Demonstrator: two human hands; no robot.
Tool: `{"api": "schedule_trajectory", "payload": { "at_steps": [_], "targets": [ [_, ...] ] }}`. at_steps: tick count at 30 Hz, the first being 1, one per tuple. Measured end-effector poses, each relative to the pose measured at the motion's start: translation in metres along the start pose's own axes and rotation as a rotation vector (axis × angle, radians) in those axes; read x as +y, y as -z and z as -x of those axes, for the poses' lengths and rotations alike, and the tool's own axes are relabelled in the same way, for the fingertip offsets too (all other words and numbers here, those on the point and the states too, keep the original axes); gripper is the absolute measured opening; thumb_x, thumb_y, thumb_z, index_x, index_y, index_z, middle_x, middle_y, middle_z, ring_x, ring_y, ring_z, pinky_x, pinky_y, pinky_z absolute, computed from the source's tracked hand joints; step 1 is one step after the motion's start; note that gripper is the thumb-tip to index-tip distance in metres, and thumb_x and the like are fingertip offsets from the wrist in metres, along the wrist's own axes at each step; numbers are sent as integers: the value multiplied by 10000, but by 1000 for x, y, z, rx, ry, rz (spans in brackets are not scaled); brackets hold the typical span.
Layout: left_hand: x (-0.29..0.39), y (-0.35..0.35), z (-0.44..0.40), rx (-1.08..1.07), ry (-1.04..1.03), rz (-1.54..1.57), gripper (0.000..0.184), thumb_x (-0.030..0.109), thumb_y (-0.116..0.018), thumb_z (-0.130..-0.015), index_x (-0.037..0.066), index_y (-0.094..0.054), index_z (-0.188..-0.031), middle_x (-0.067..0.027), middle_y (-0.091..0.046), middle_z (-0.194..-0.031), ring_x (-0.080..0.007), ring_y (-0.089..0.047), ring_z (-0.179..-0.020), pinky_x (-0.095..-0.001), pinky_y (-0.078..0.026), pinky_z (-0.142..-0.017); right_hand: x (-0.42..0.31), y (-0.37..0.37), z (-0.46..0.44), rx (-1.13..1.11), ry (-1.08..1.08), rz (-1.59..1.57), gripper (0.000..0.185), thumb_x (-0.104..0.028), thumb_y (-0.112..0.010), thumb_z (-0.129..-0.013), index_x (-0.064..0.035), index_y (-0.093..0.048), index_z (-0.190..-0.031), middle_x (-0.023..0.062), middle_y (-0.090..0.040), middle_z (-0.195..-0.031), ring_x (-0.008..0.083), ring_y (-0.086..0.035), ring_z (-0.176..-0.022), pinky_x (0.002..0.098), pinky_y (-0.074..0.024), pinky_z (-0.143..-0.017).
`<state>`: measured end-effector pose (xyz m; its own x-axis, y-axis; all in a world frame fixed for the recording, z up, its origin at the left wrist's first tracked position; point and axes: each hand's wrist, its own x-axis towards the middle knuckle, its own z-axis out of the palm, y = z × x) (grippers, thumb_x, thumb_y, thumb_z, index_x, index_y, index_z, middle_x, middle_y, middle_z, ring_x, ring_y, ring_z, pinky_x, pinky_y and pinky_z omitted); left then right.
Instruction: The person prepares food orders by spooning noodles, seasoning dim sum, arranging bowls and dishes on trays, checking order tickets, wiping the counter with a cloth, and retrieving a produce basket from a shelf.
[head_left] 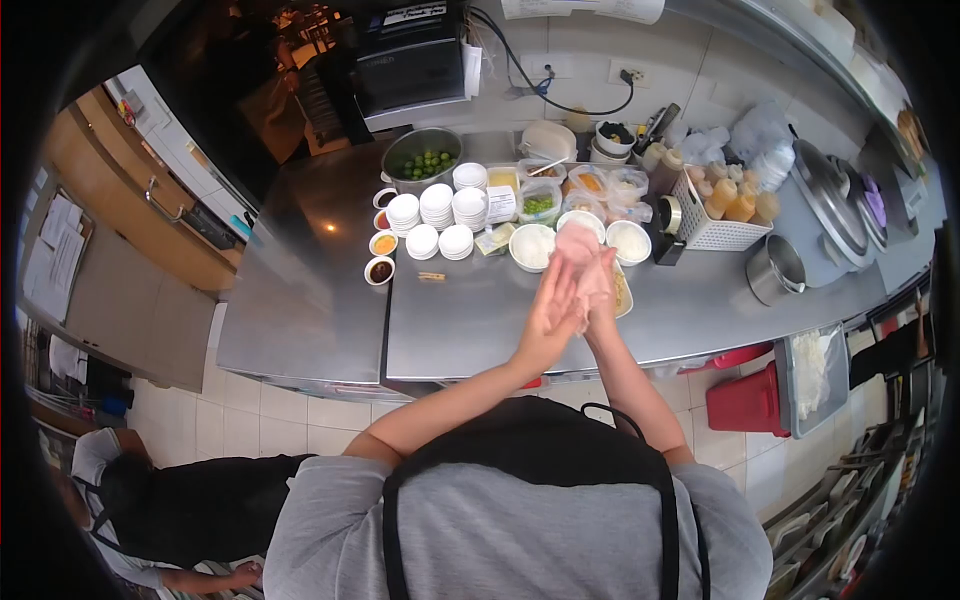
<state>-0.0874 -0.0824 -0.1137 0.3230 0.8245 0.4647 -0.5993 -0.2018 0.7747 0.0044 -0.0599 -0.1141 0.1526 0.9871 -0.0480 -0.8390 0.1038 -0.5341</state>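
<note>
Both my hands are raised over the steel counter [470, 330] around a crumpled pink cloth [580, 250]. My left hand [552, 310] presses against the cloth from the left. On the other side, my right hand [602, 295] is wrapped round it, its fingers partly hidden by the folds. Just beyond the cloth stand white bowls, one at the left [532, 247] with white contents and one at the right [629, 242]. A dish of pale, crumbly food [622, 291] is partly covered by my right hand.
Stacked white cups [437, 205], a pot of green limes [422, 160] and small sauce cups [380, 270] stand left. At right are a basket of bottles [715, 230], a steel container [775, 270] and a red bin [745, 402]. A co-worker [200, 510] is at lower left.
</note>
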Motion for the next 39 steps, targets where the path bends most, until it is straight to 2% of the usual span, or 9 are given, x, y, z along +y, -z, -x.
{"api": "schedule_trajectory", "payload": {
  "at_steps": [7, 10, 16, 18, 20, 23, 25, 27, 39],
  "targets": [
    [-1, 18, 21, -208, 284, -537, 543, 31, -492, -806, 22, -276, -1304, -191, -338, -1302, -276, -307, -1228, -345, -248, -993, 18, 41, -6, 122, -220, -6, 296, -379, -560, -806, -126, -473, -933, 19, -489, -722, 106, -481, -567, 235, -405, -464],
    [-13, 28, 28, -330, 25, -890, 491, 30, -517, -783, 39, -373, -1253, -242, -418, -1205, -353, -443, -1099, -343, -363, -906, 29, 72, -6, 55, -429, -109, 246, -350, -580, -799, -134, -484, -866, -8, -477, -650, 92, -462, -524, 224, -381, -444],
    [-5, 49, 41, -495, 246, -1265, 360, 82, -547, -755, 61, -518, -1113, -172, -580, -917, -331, -572, -669, -366, -467, -591, 44, 71, 19, 164, -239, 479, 181, -279, -543, -833, -98, -534, -827, 10, -552, -685, 116, -532, -582, 237, -414, -487],
    [0, 78, 41, -472, 0, -1128, 255, 124, -568, -743, 94, -599, -994, -134, -605, -824, -306, -576, -607, -373, -464, -562, 42, 87, 18, 120, -137, 645, 192, -274, -534, -839, -83, -538, -815, 19, -563, -690, 120, -543, -585, 239, -417, -492],
    [11, 103, 29, -352, 364, -1393, 187, 136, -585, -729, 111, -633, -908, -147, -603, -866, -295, -589, -674, -372, -472, -607, 38, 90, 22, 74, -33, 808, 206, -269, -525, -845, -68, -541, -803, 28, -574, -695, 125, -554, -588, 242, -421, -497],
    [-5, 177, 7, -120, 264, -1645, 214, 129, -566, -736, 96, -615, -942, -131, -614, -870, -295, -587, -774, -384, -472, -667, 34, 78, 40, -82, -224, 1313, 262, -298, -540, -822, -59, -546, -931, 125, -572, -903, 210, -571, -797, 316, -451, -671],
    [-15, 215, -4, -53, 325, -1756, 215, 127, -548, -743, 79, -606, -944, -118, -617, -880, -296, -583, -818, -385, -468, -680, 50, 84, 45, -575, 658, 2146, 434, -346, -526, -804, -71, -470, -1135, 195, -435, -1176, 309, -428, -1093, 427, -335, -902],
    [-36, 254, -5, 39, -102, -1881, 174, 93, -518, -753, 68, -605, -901, -98, -586, -991, -279, -537, -939, -386, -443, -737, 70, 108, 41, -659, 534, 2188, 500, -357, -514, -799, -80, -402, -1201, 189, -340, -1256, 329, -314, -1169, 450, -251, -953],
    [17, 258, 52, 44, 91, -1712, 179, 32, -534, -700, 78, -604, -858, -74, -553, -796, -254, -533, -772, -356, -429, -659, 164, 78, -78, -655, 481, 2116, 574, -396, -410, -838, -57, -299, -1289, 166, -251, -1350, 310, -195, -1263, 426, -144, -1029]
  ]
}}
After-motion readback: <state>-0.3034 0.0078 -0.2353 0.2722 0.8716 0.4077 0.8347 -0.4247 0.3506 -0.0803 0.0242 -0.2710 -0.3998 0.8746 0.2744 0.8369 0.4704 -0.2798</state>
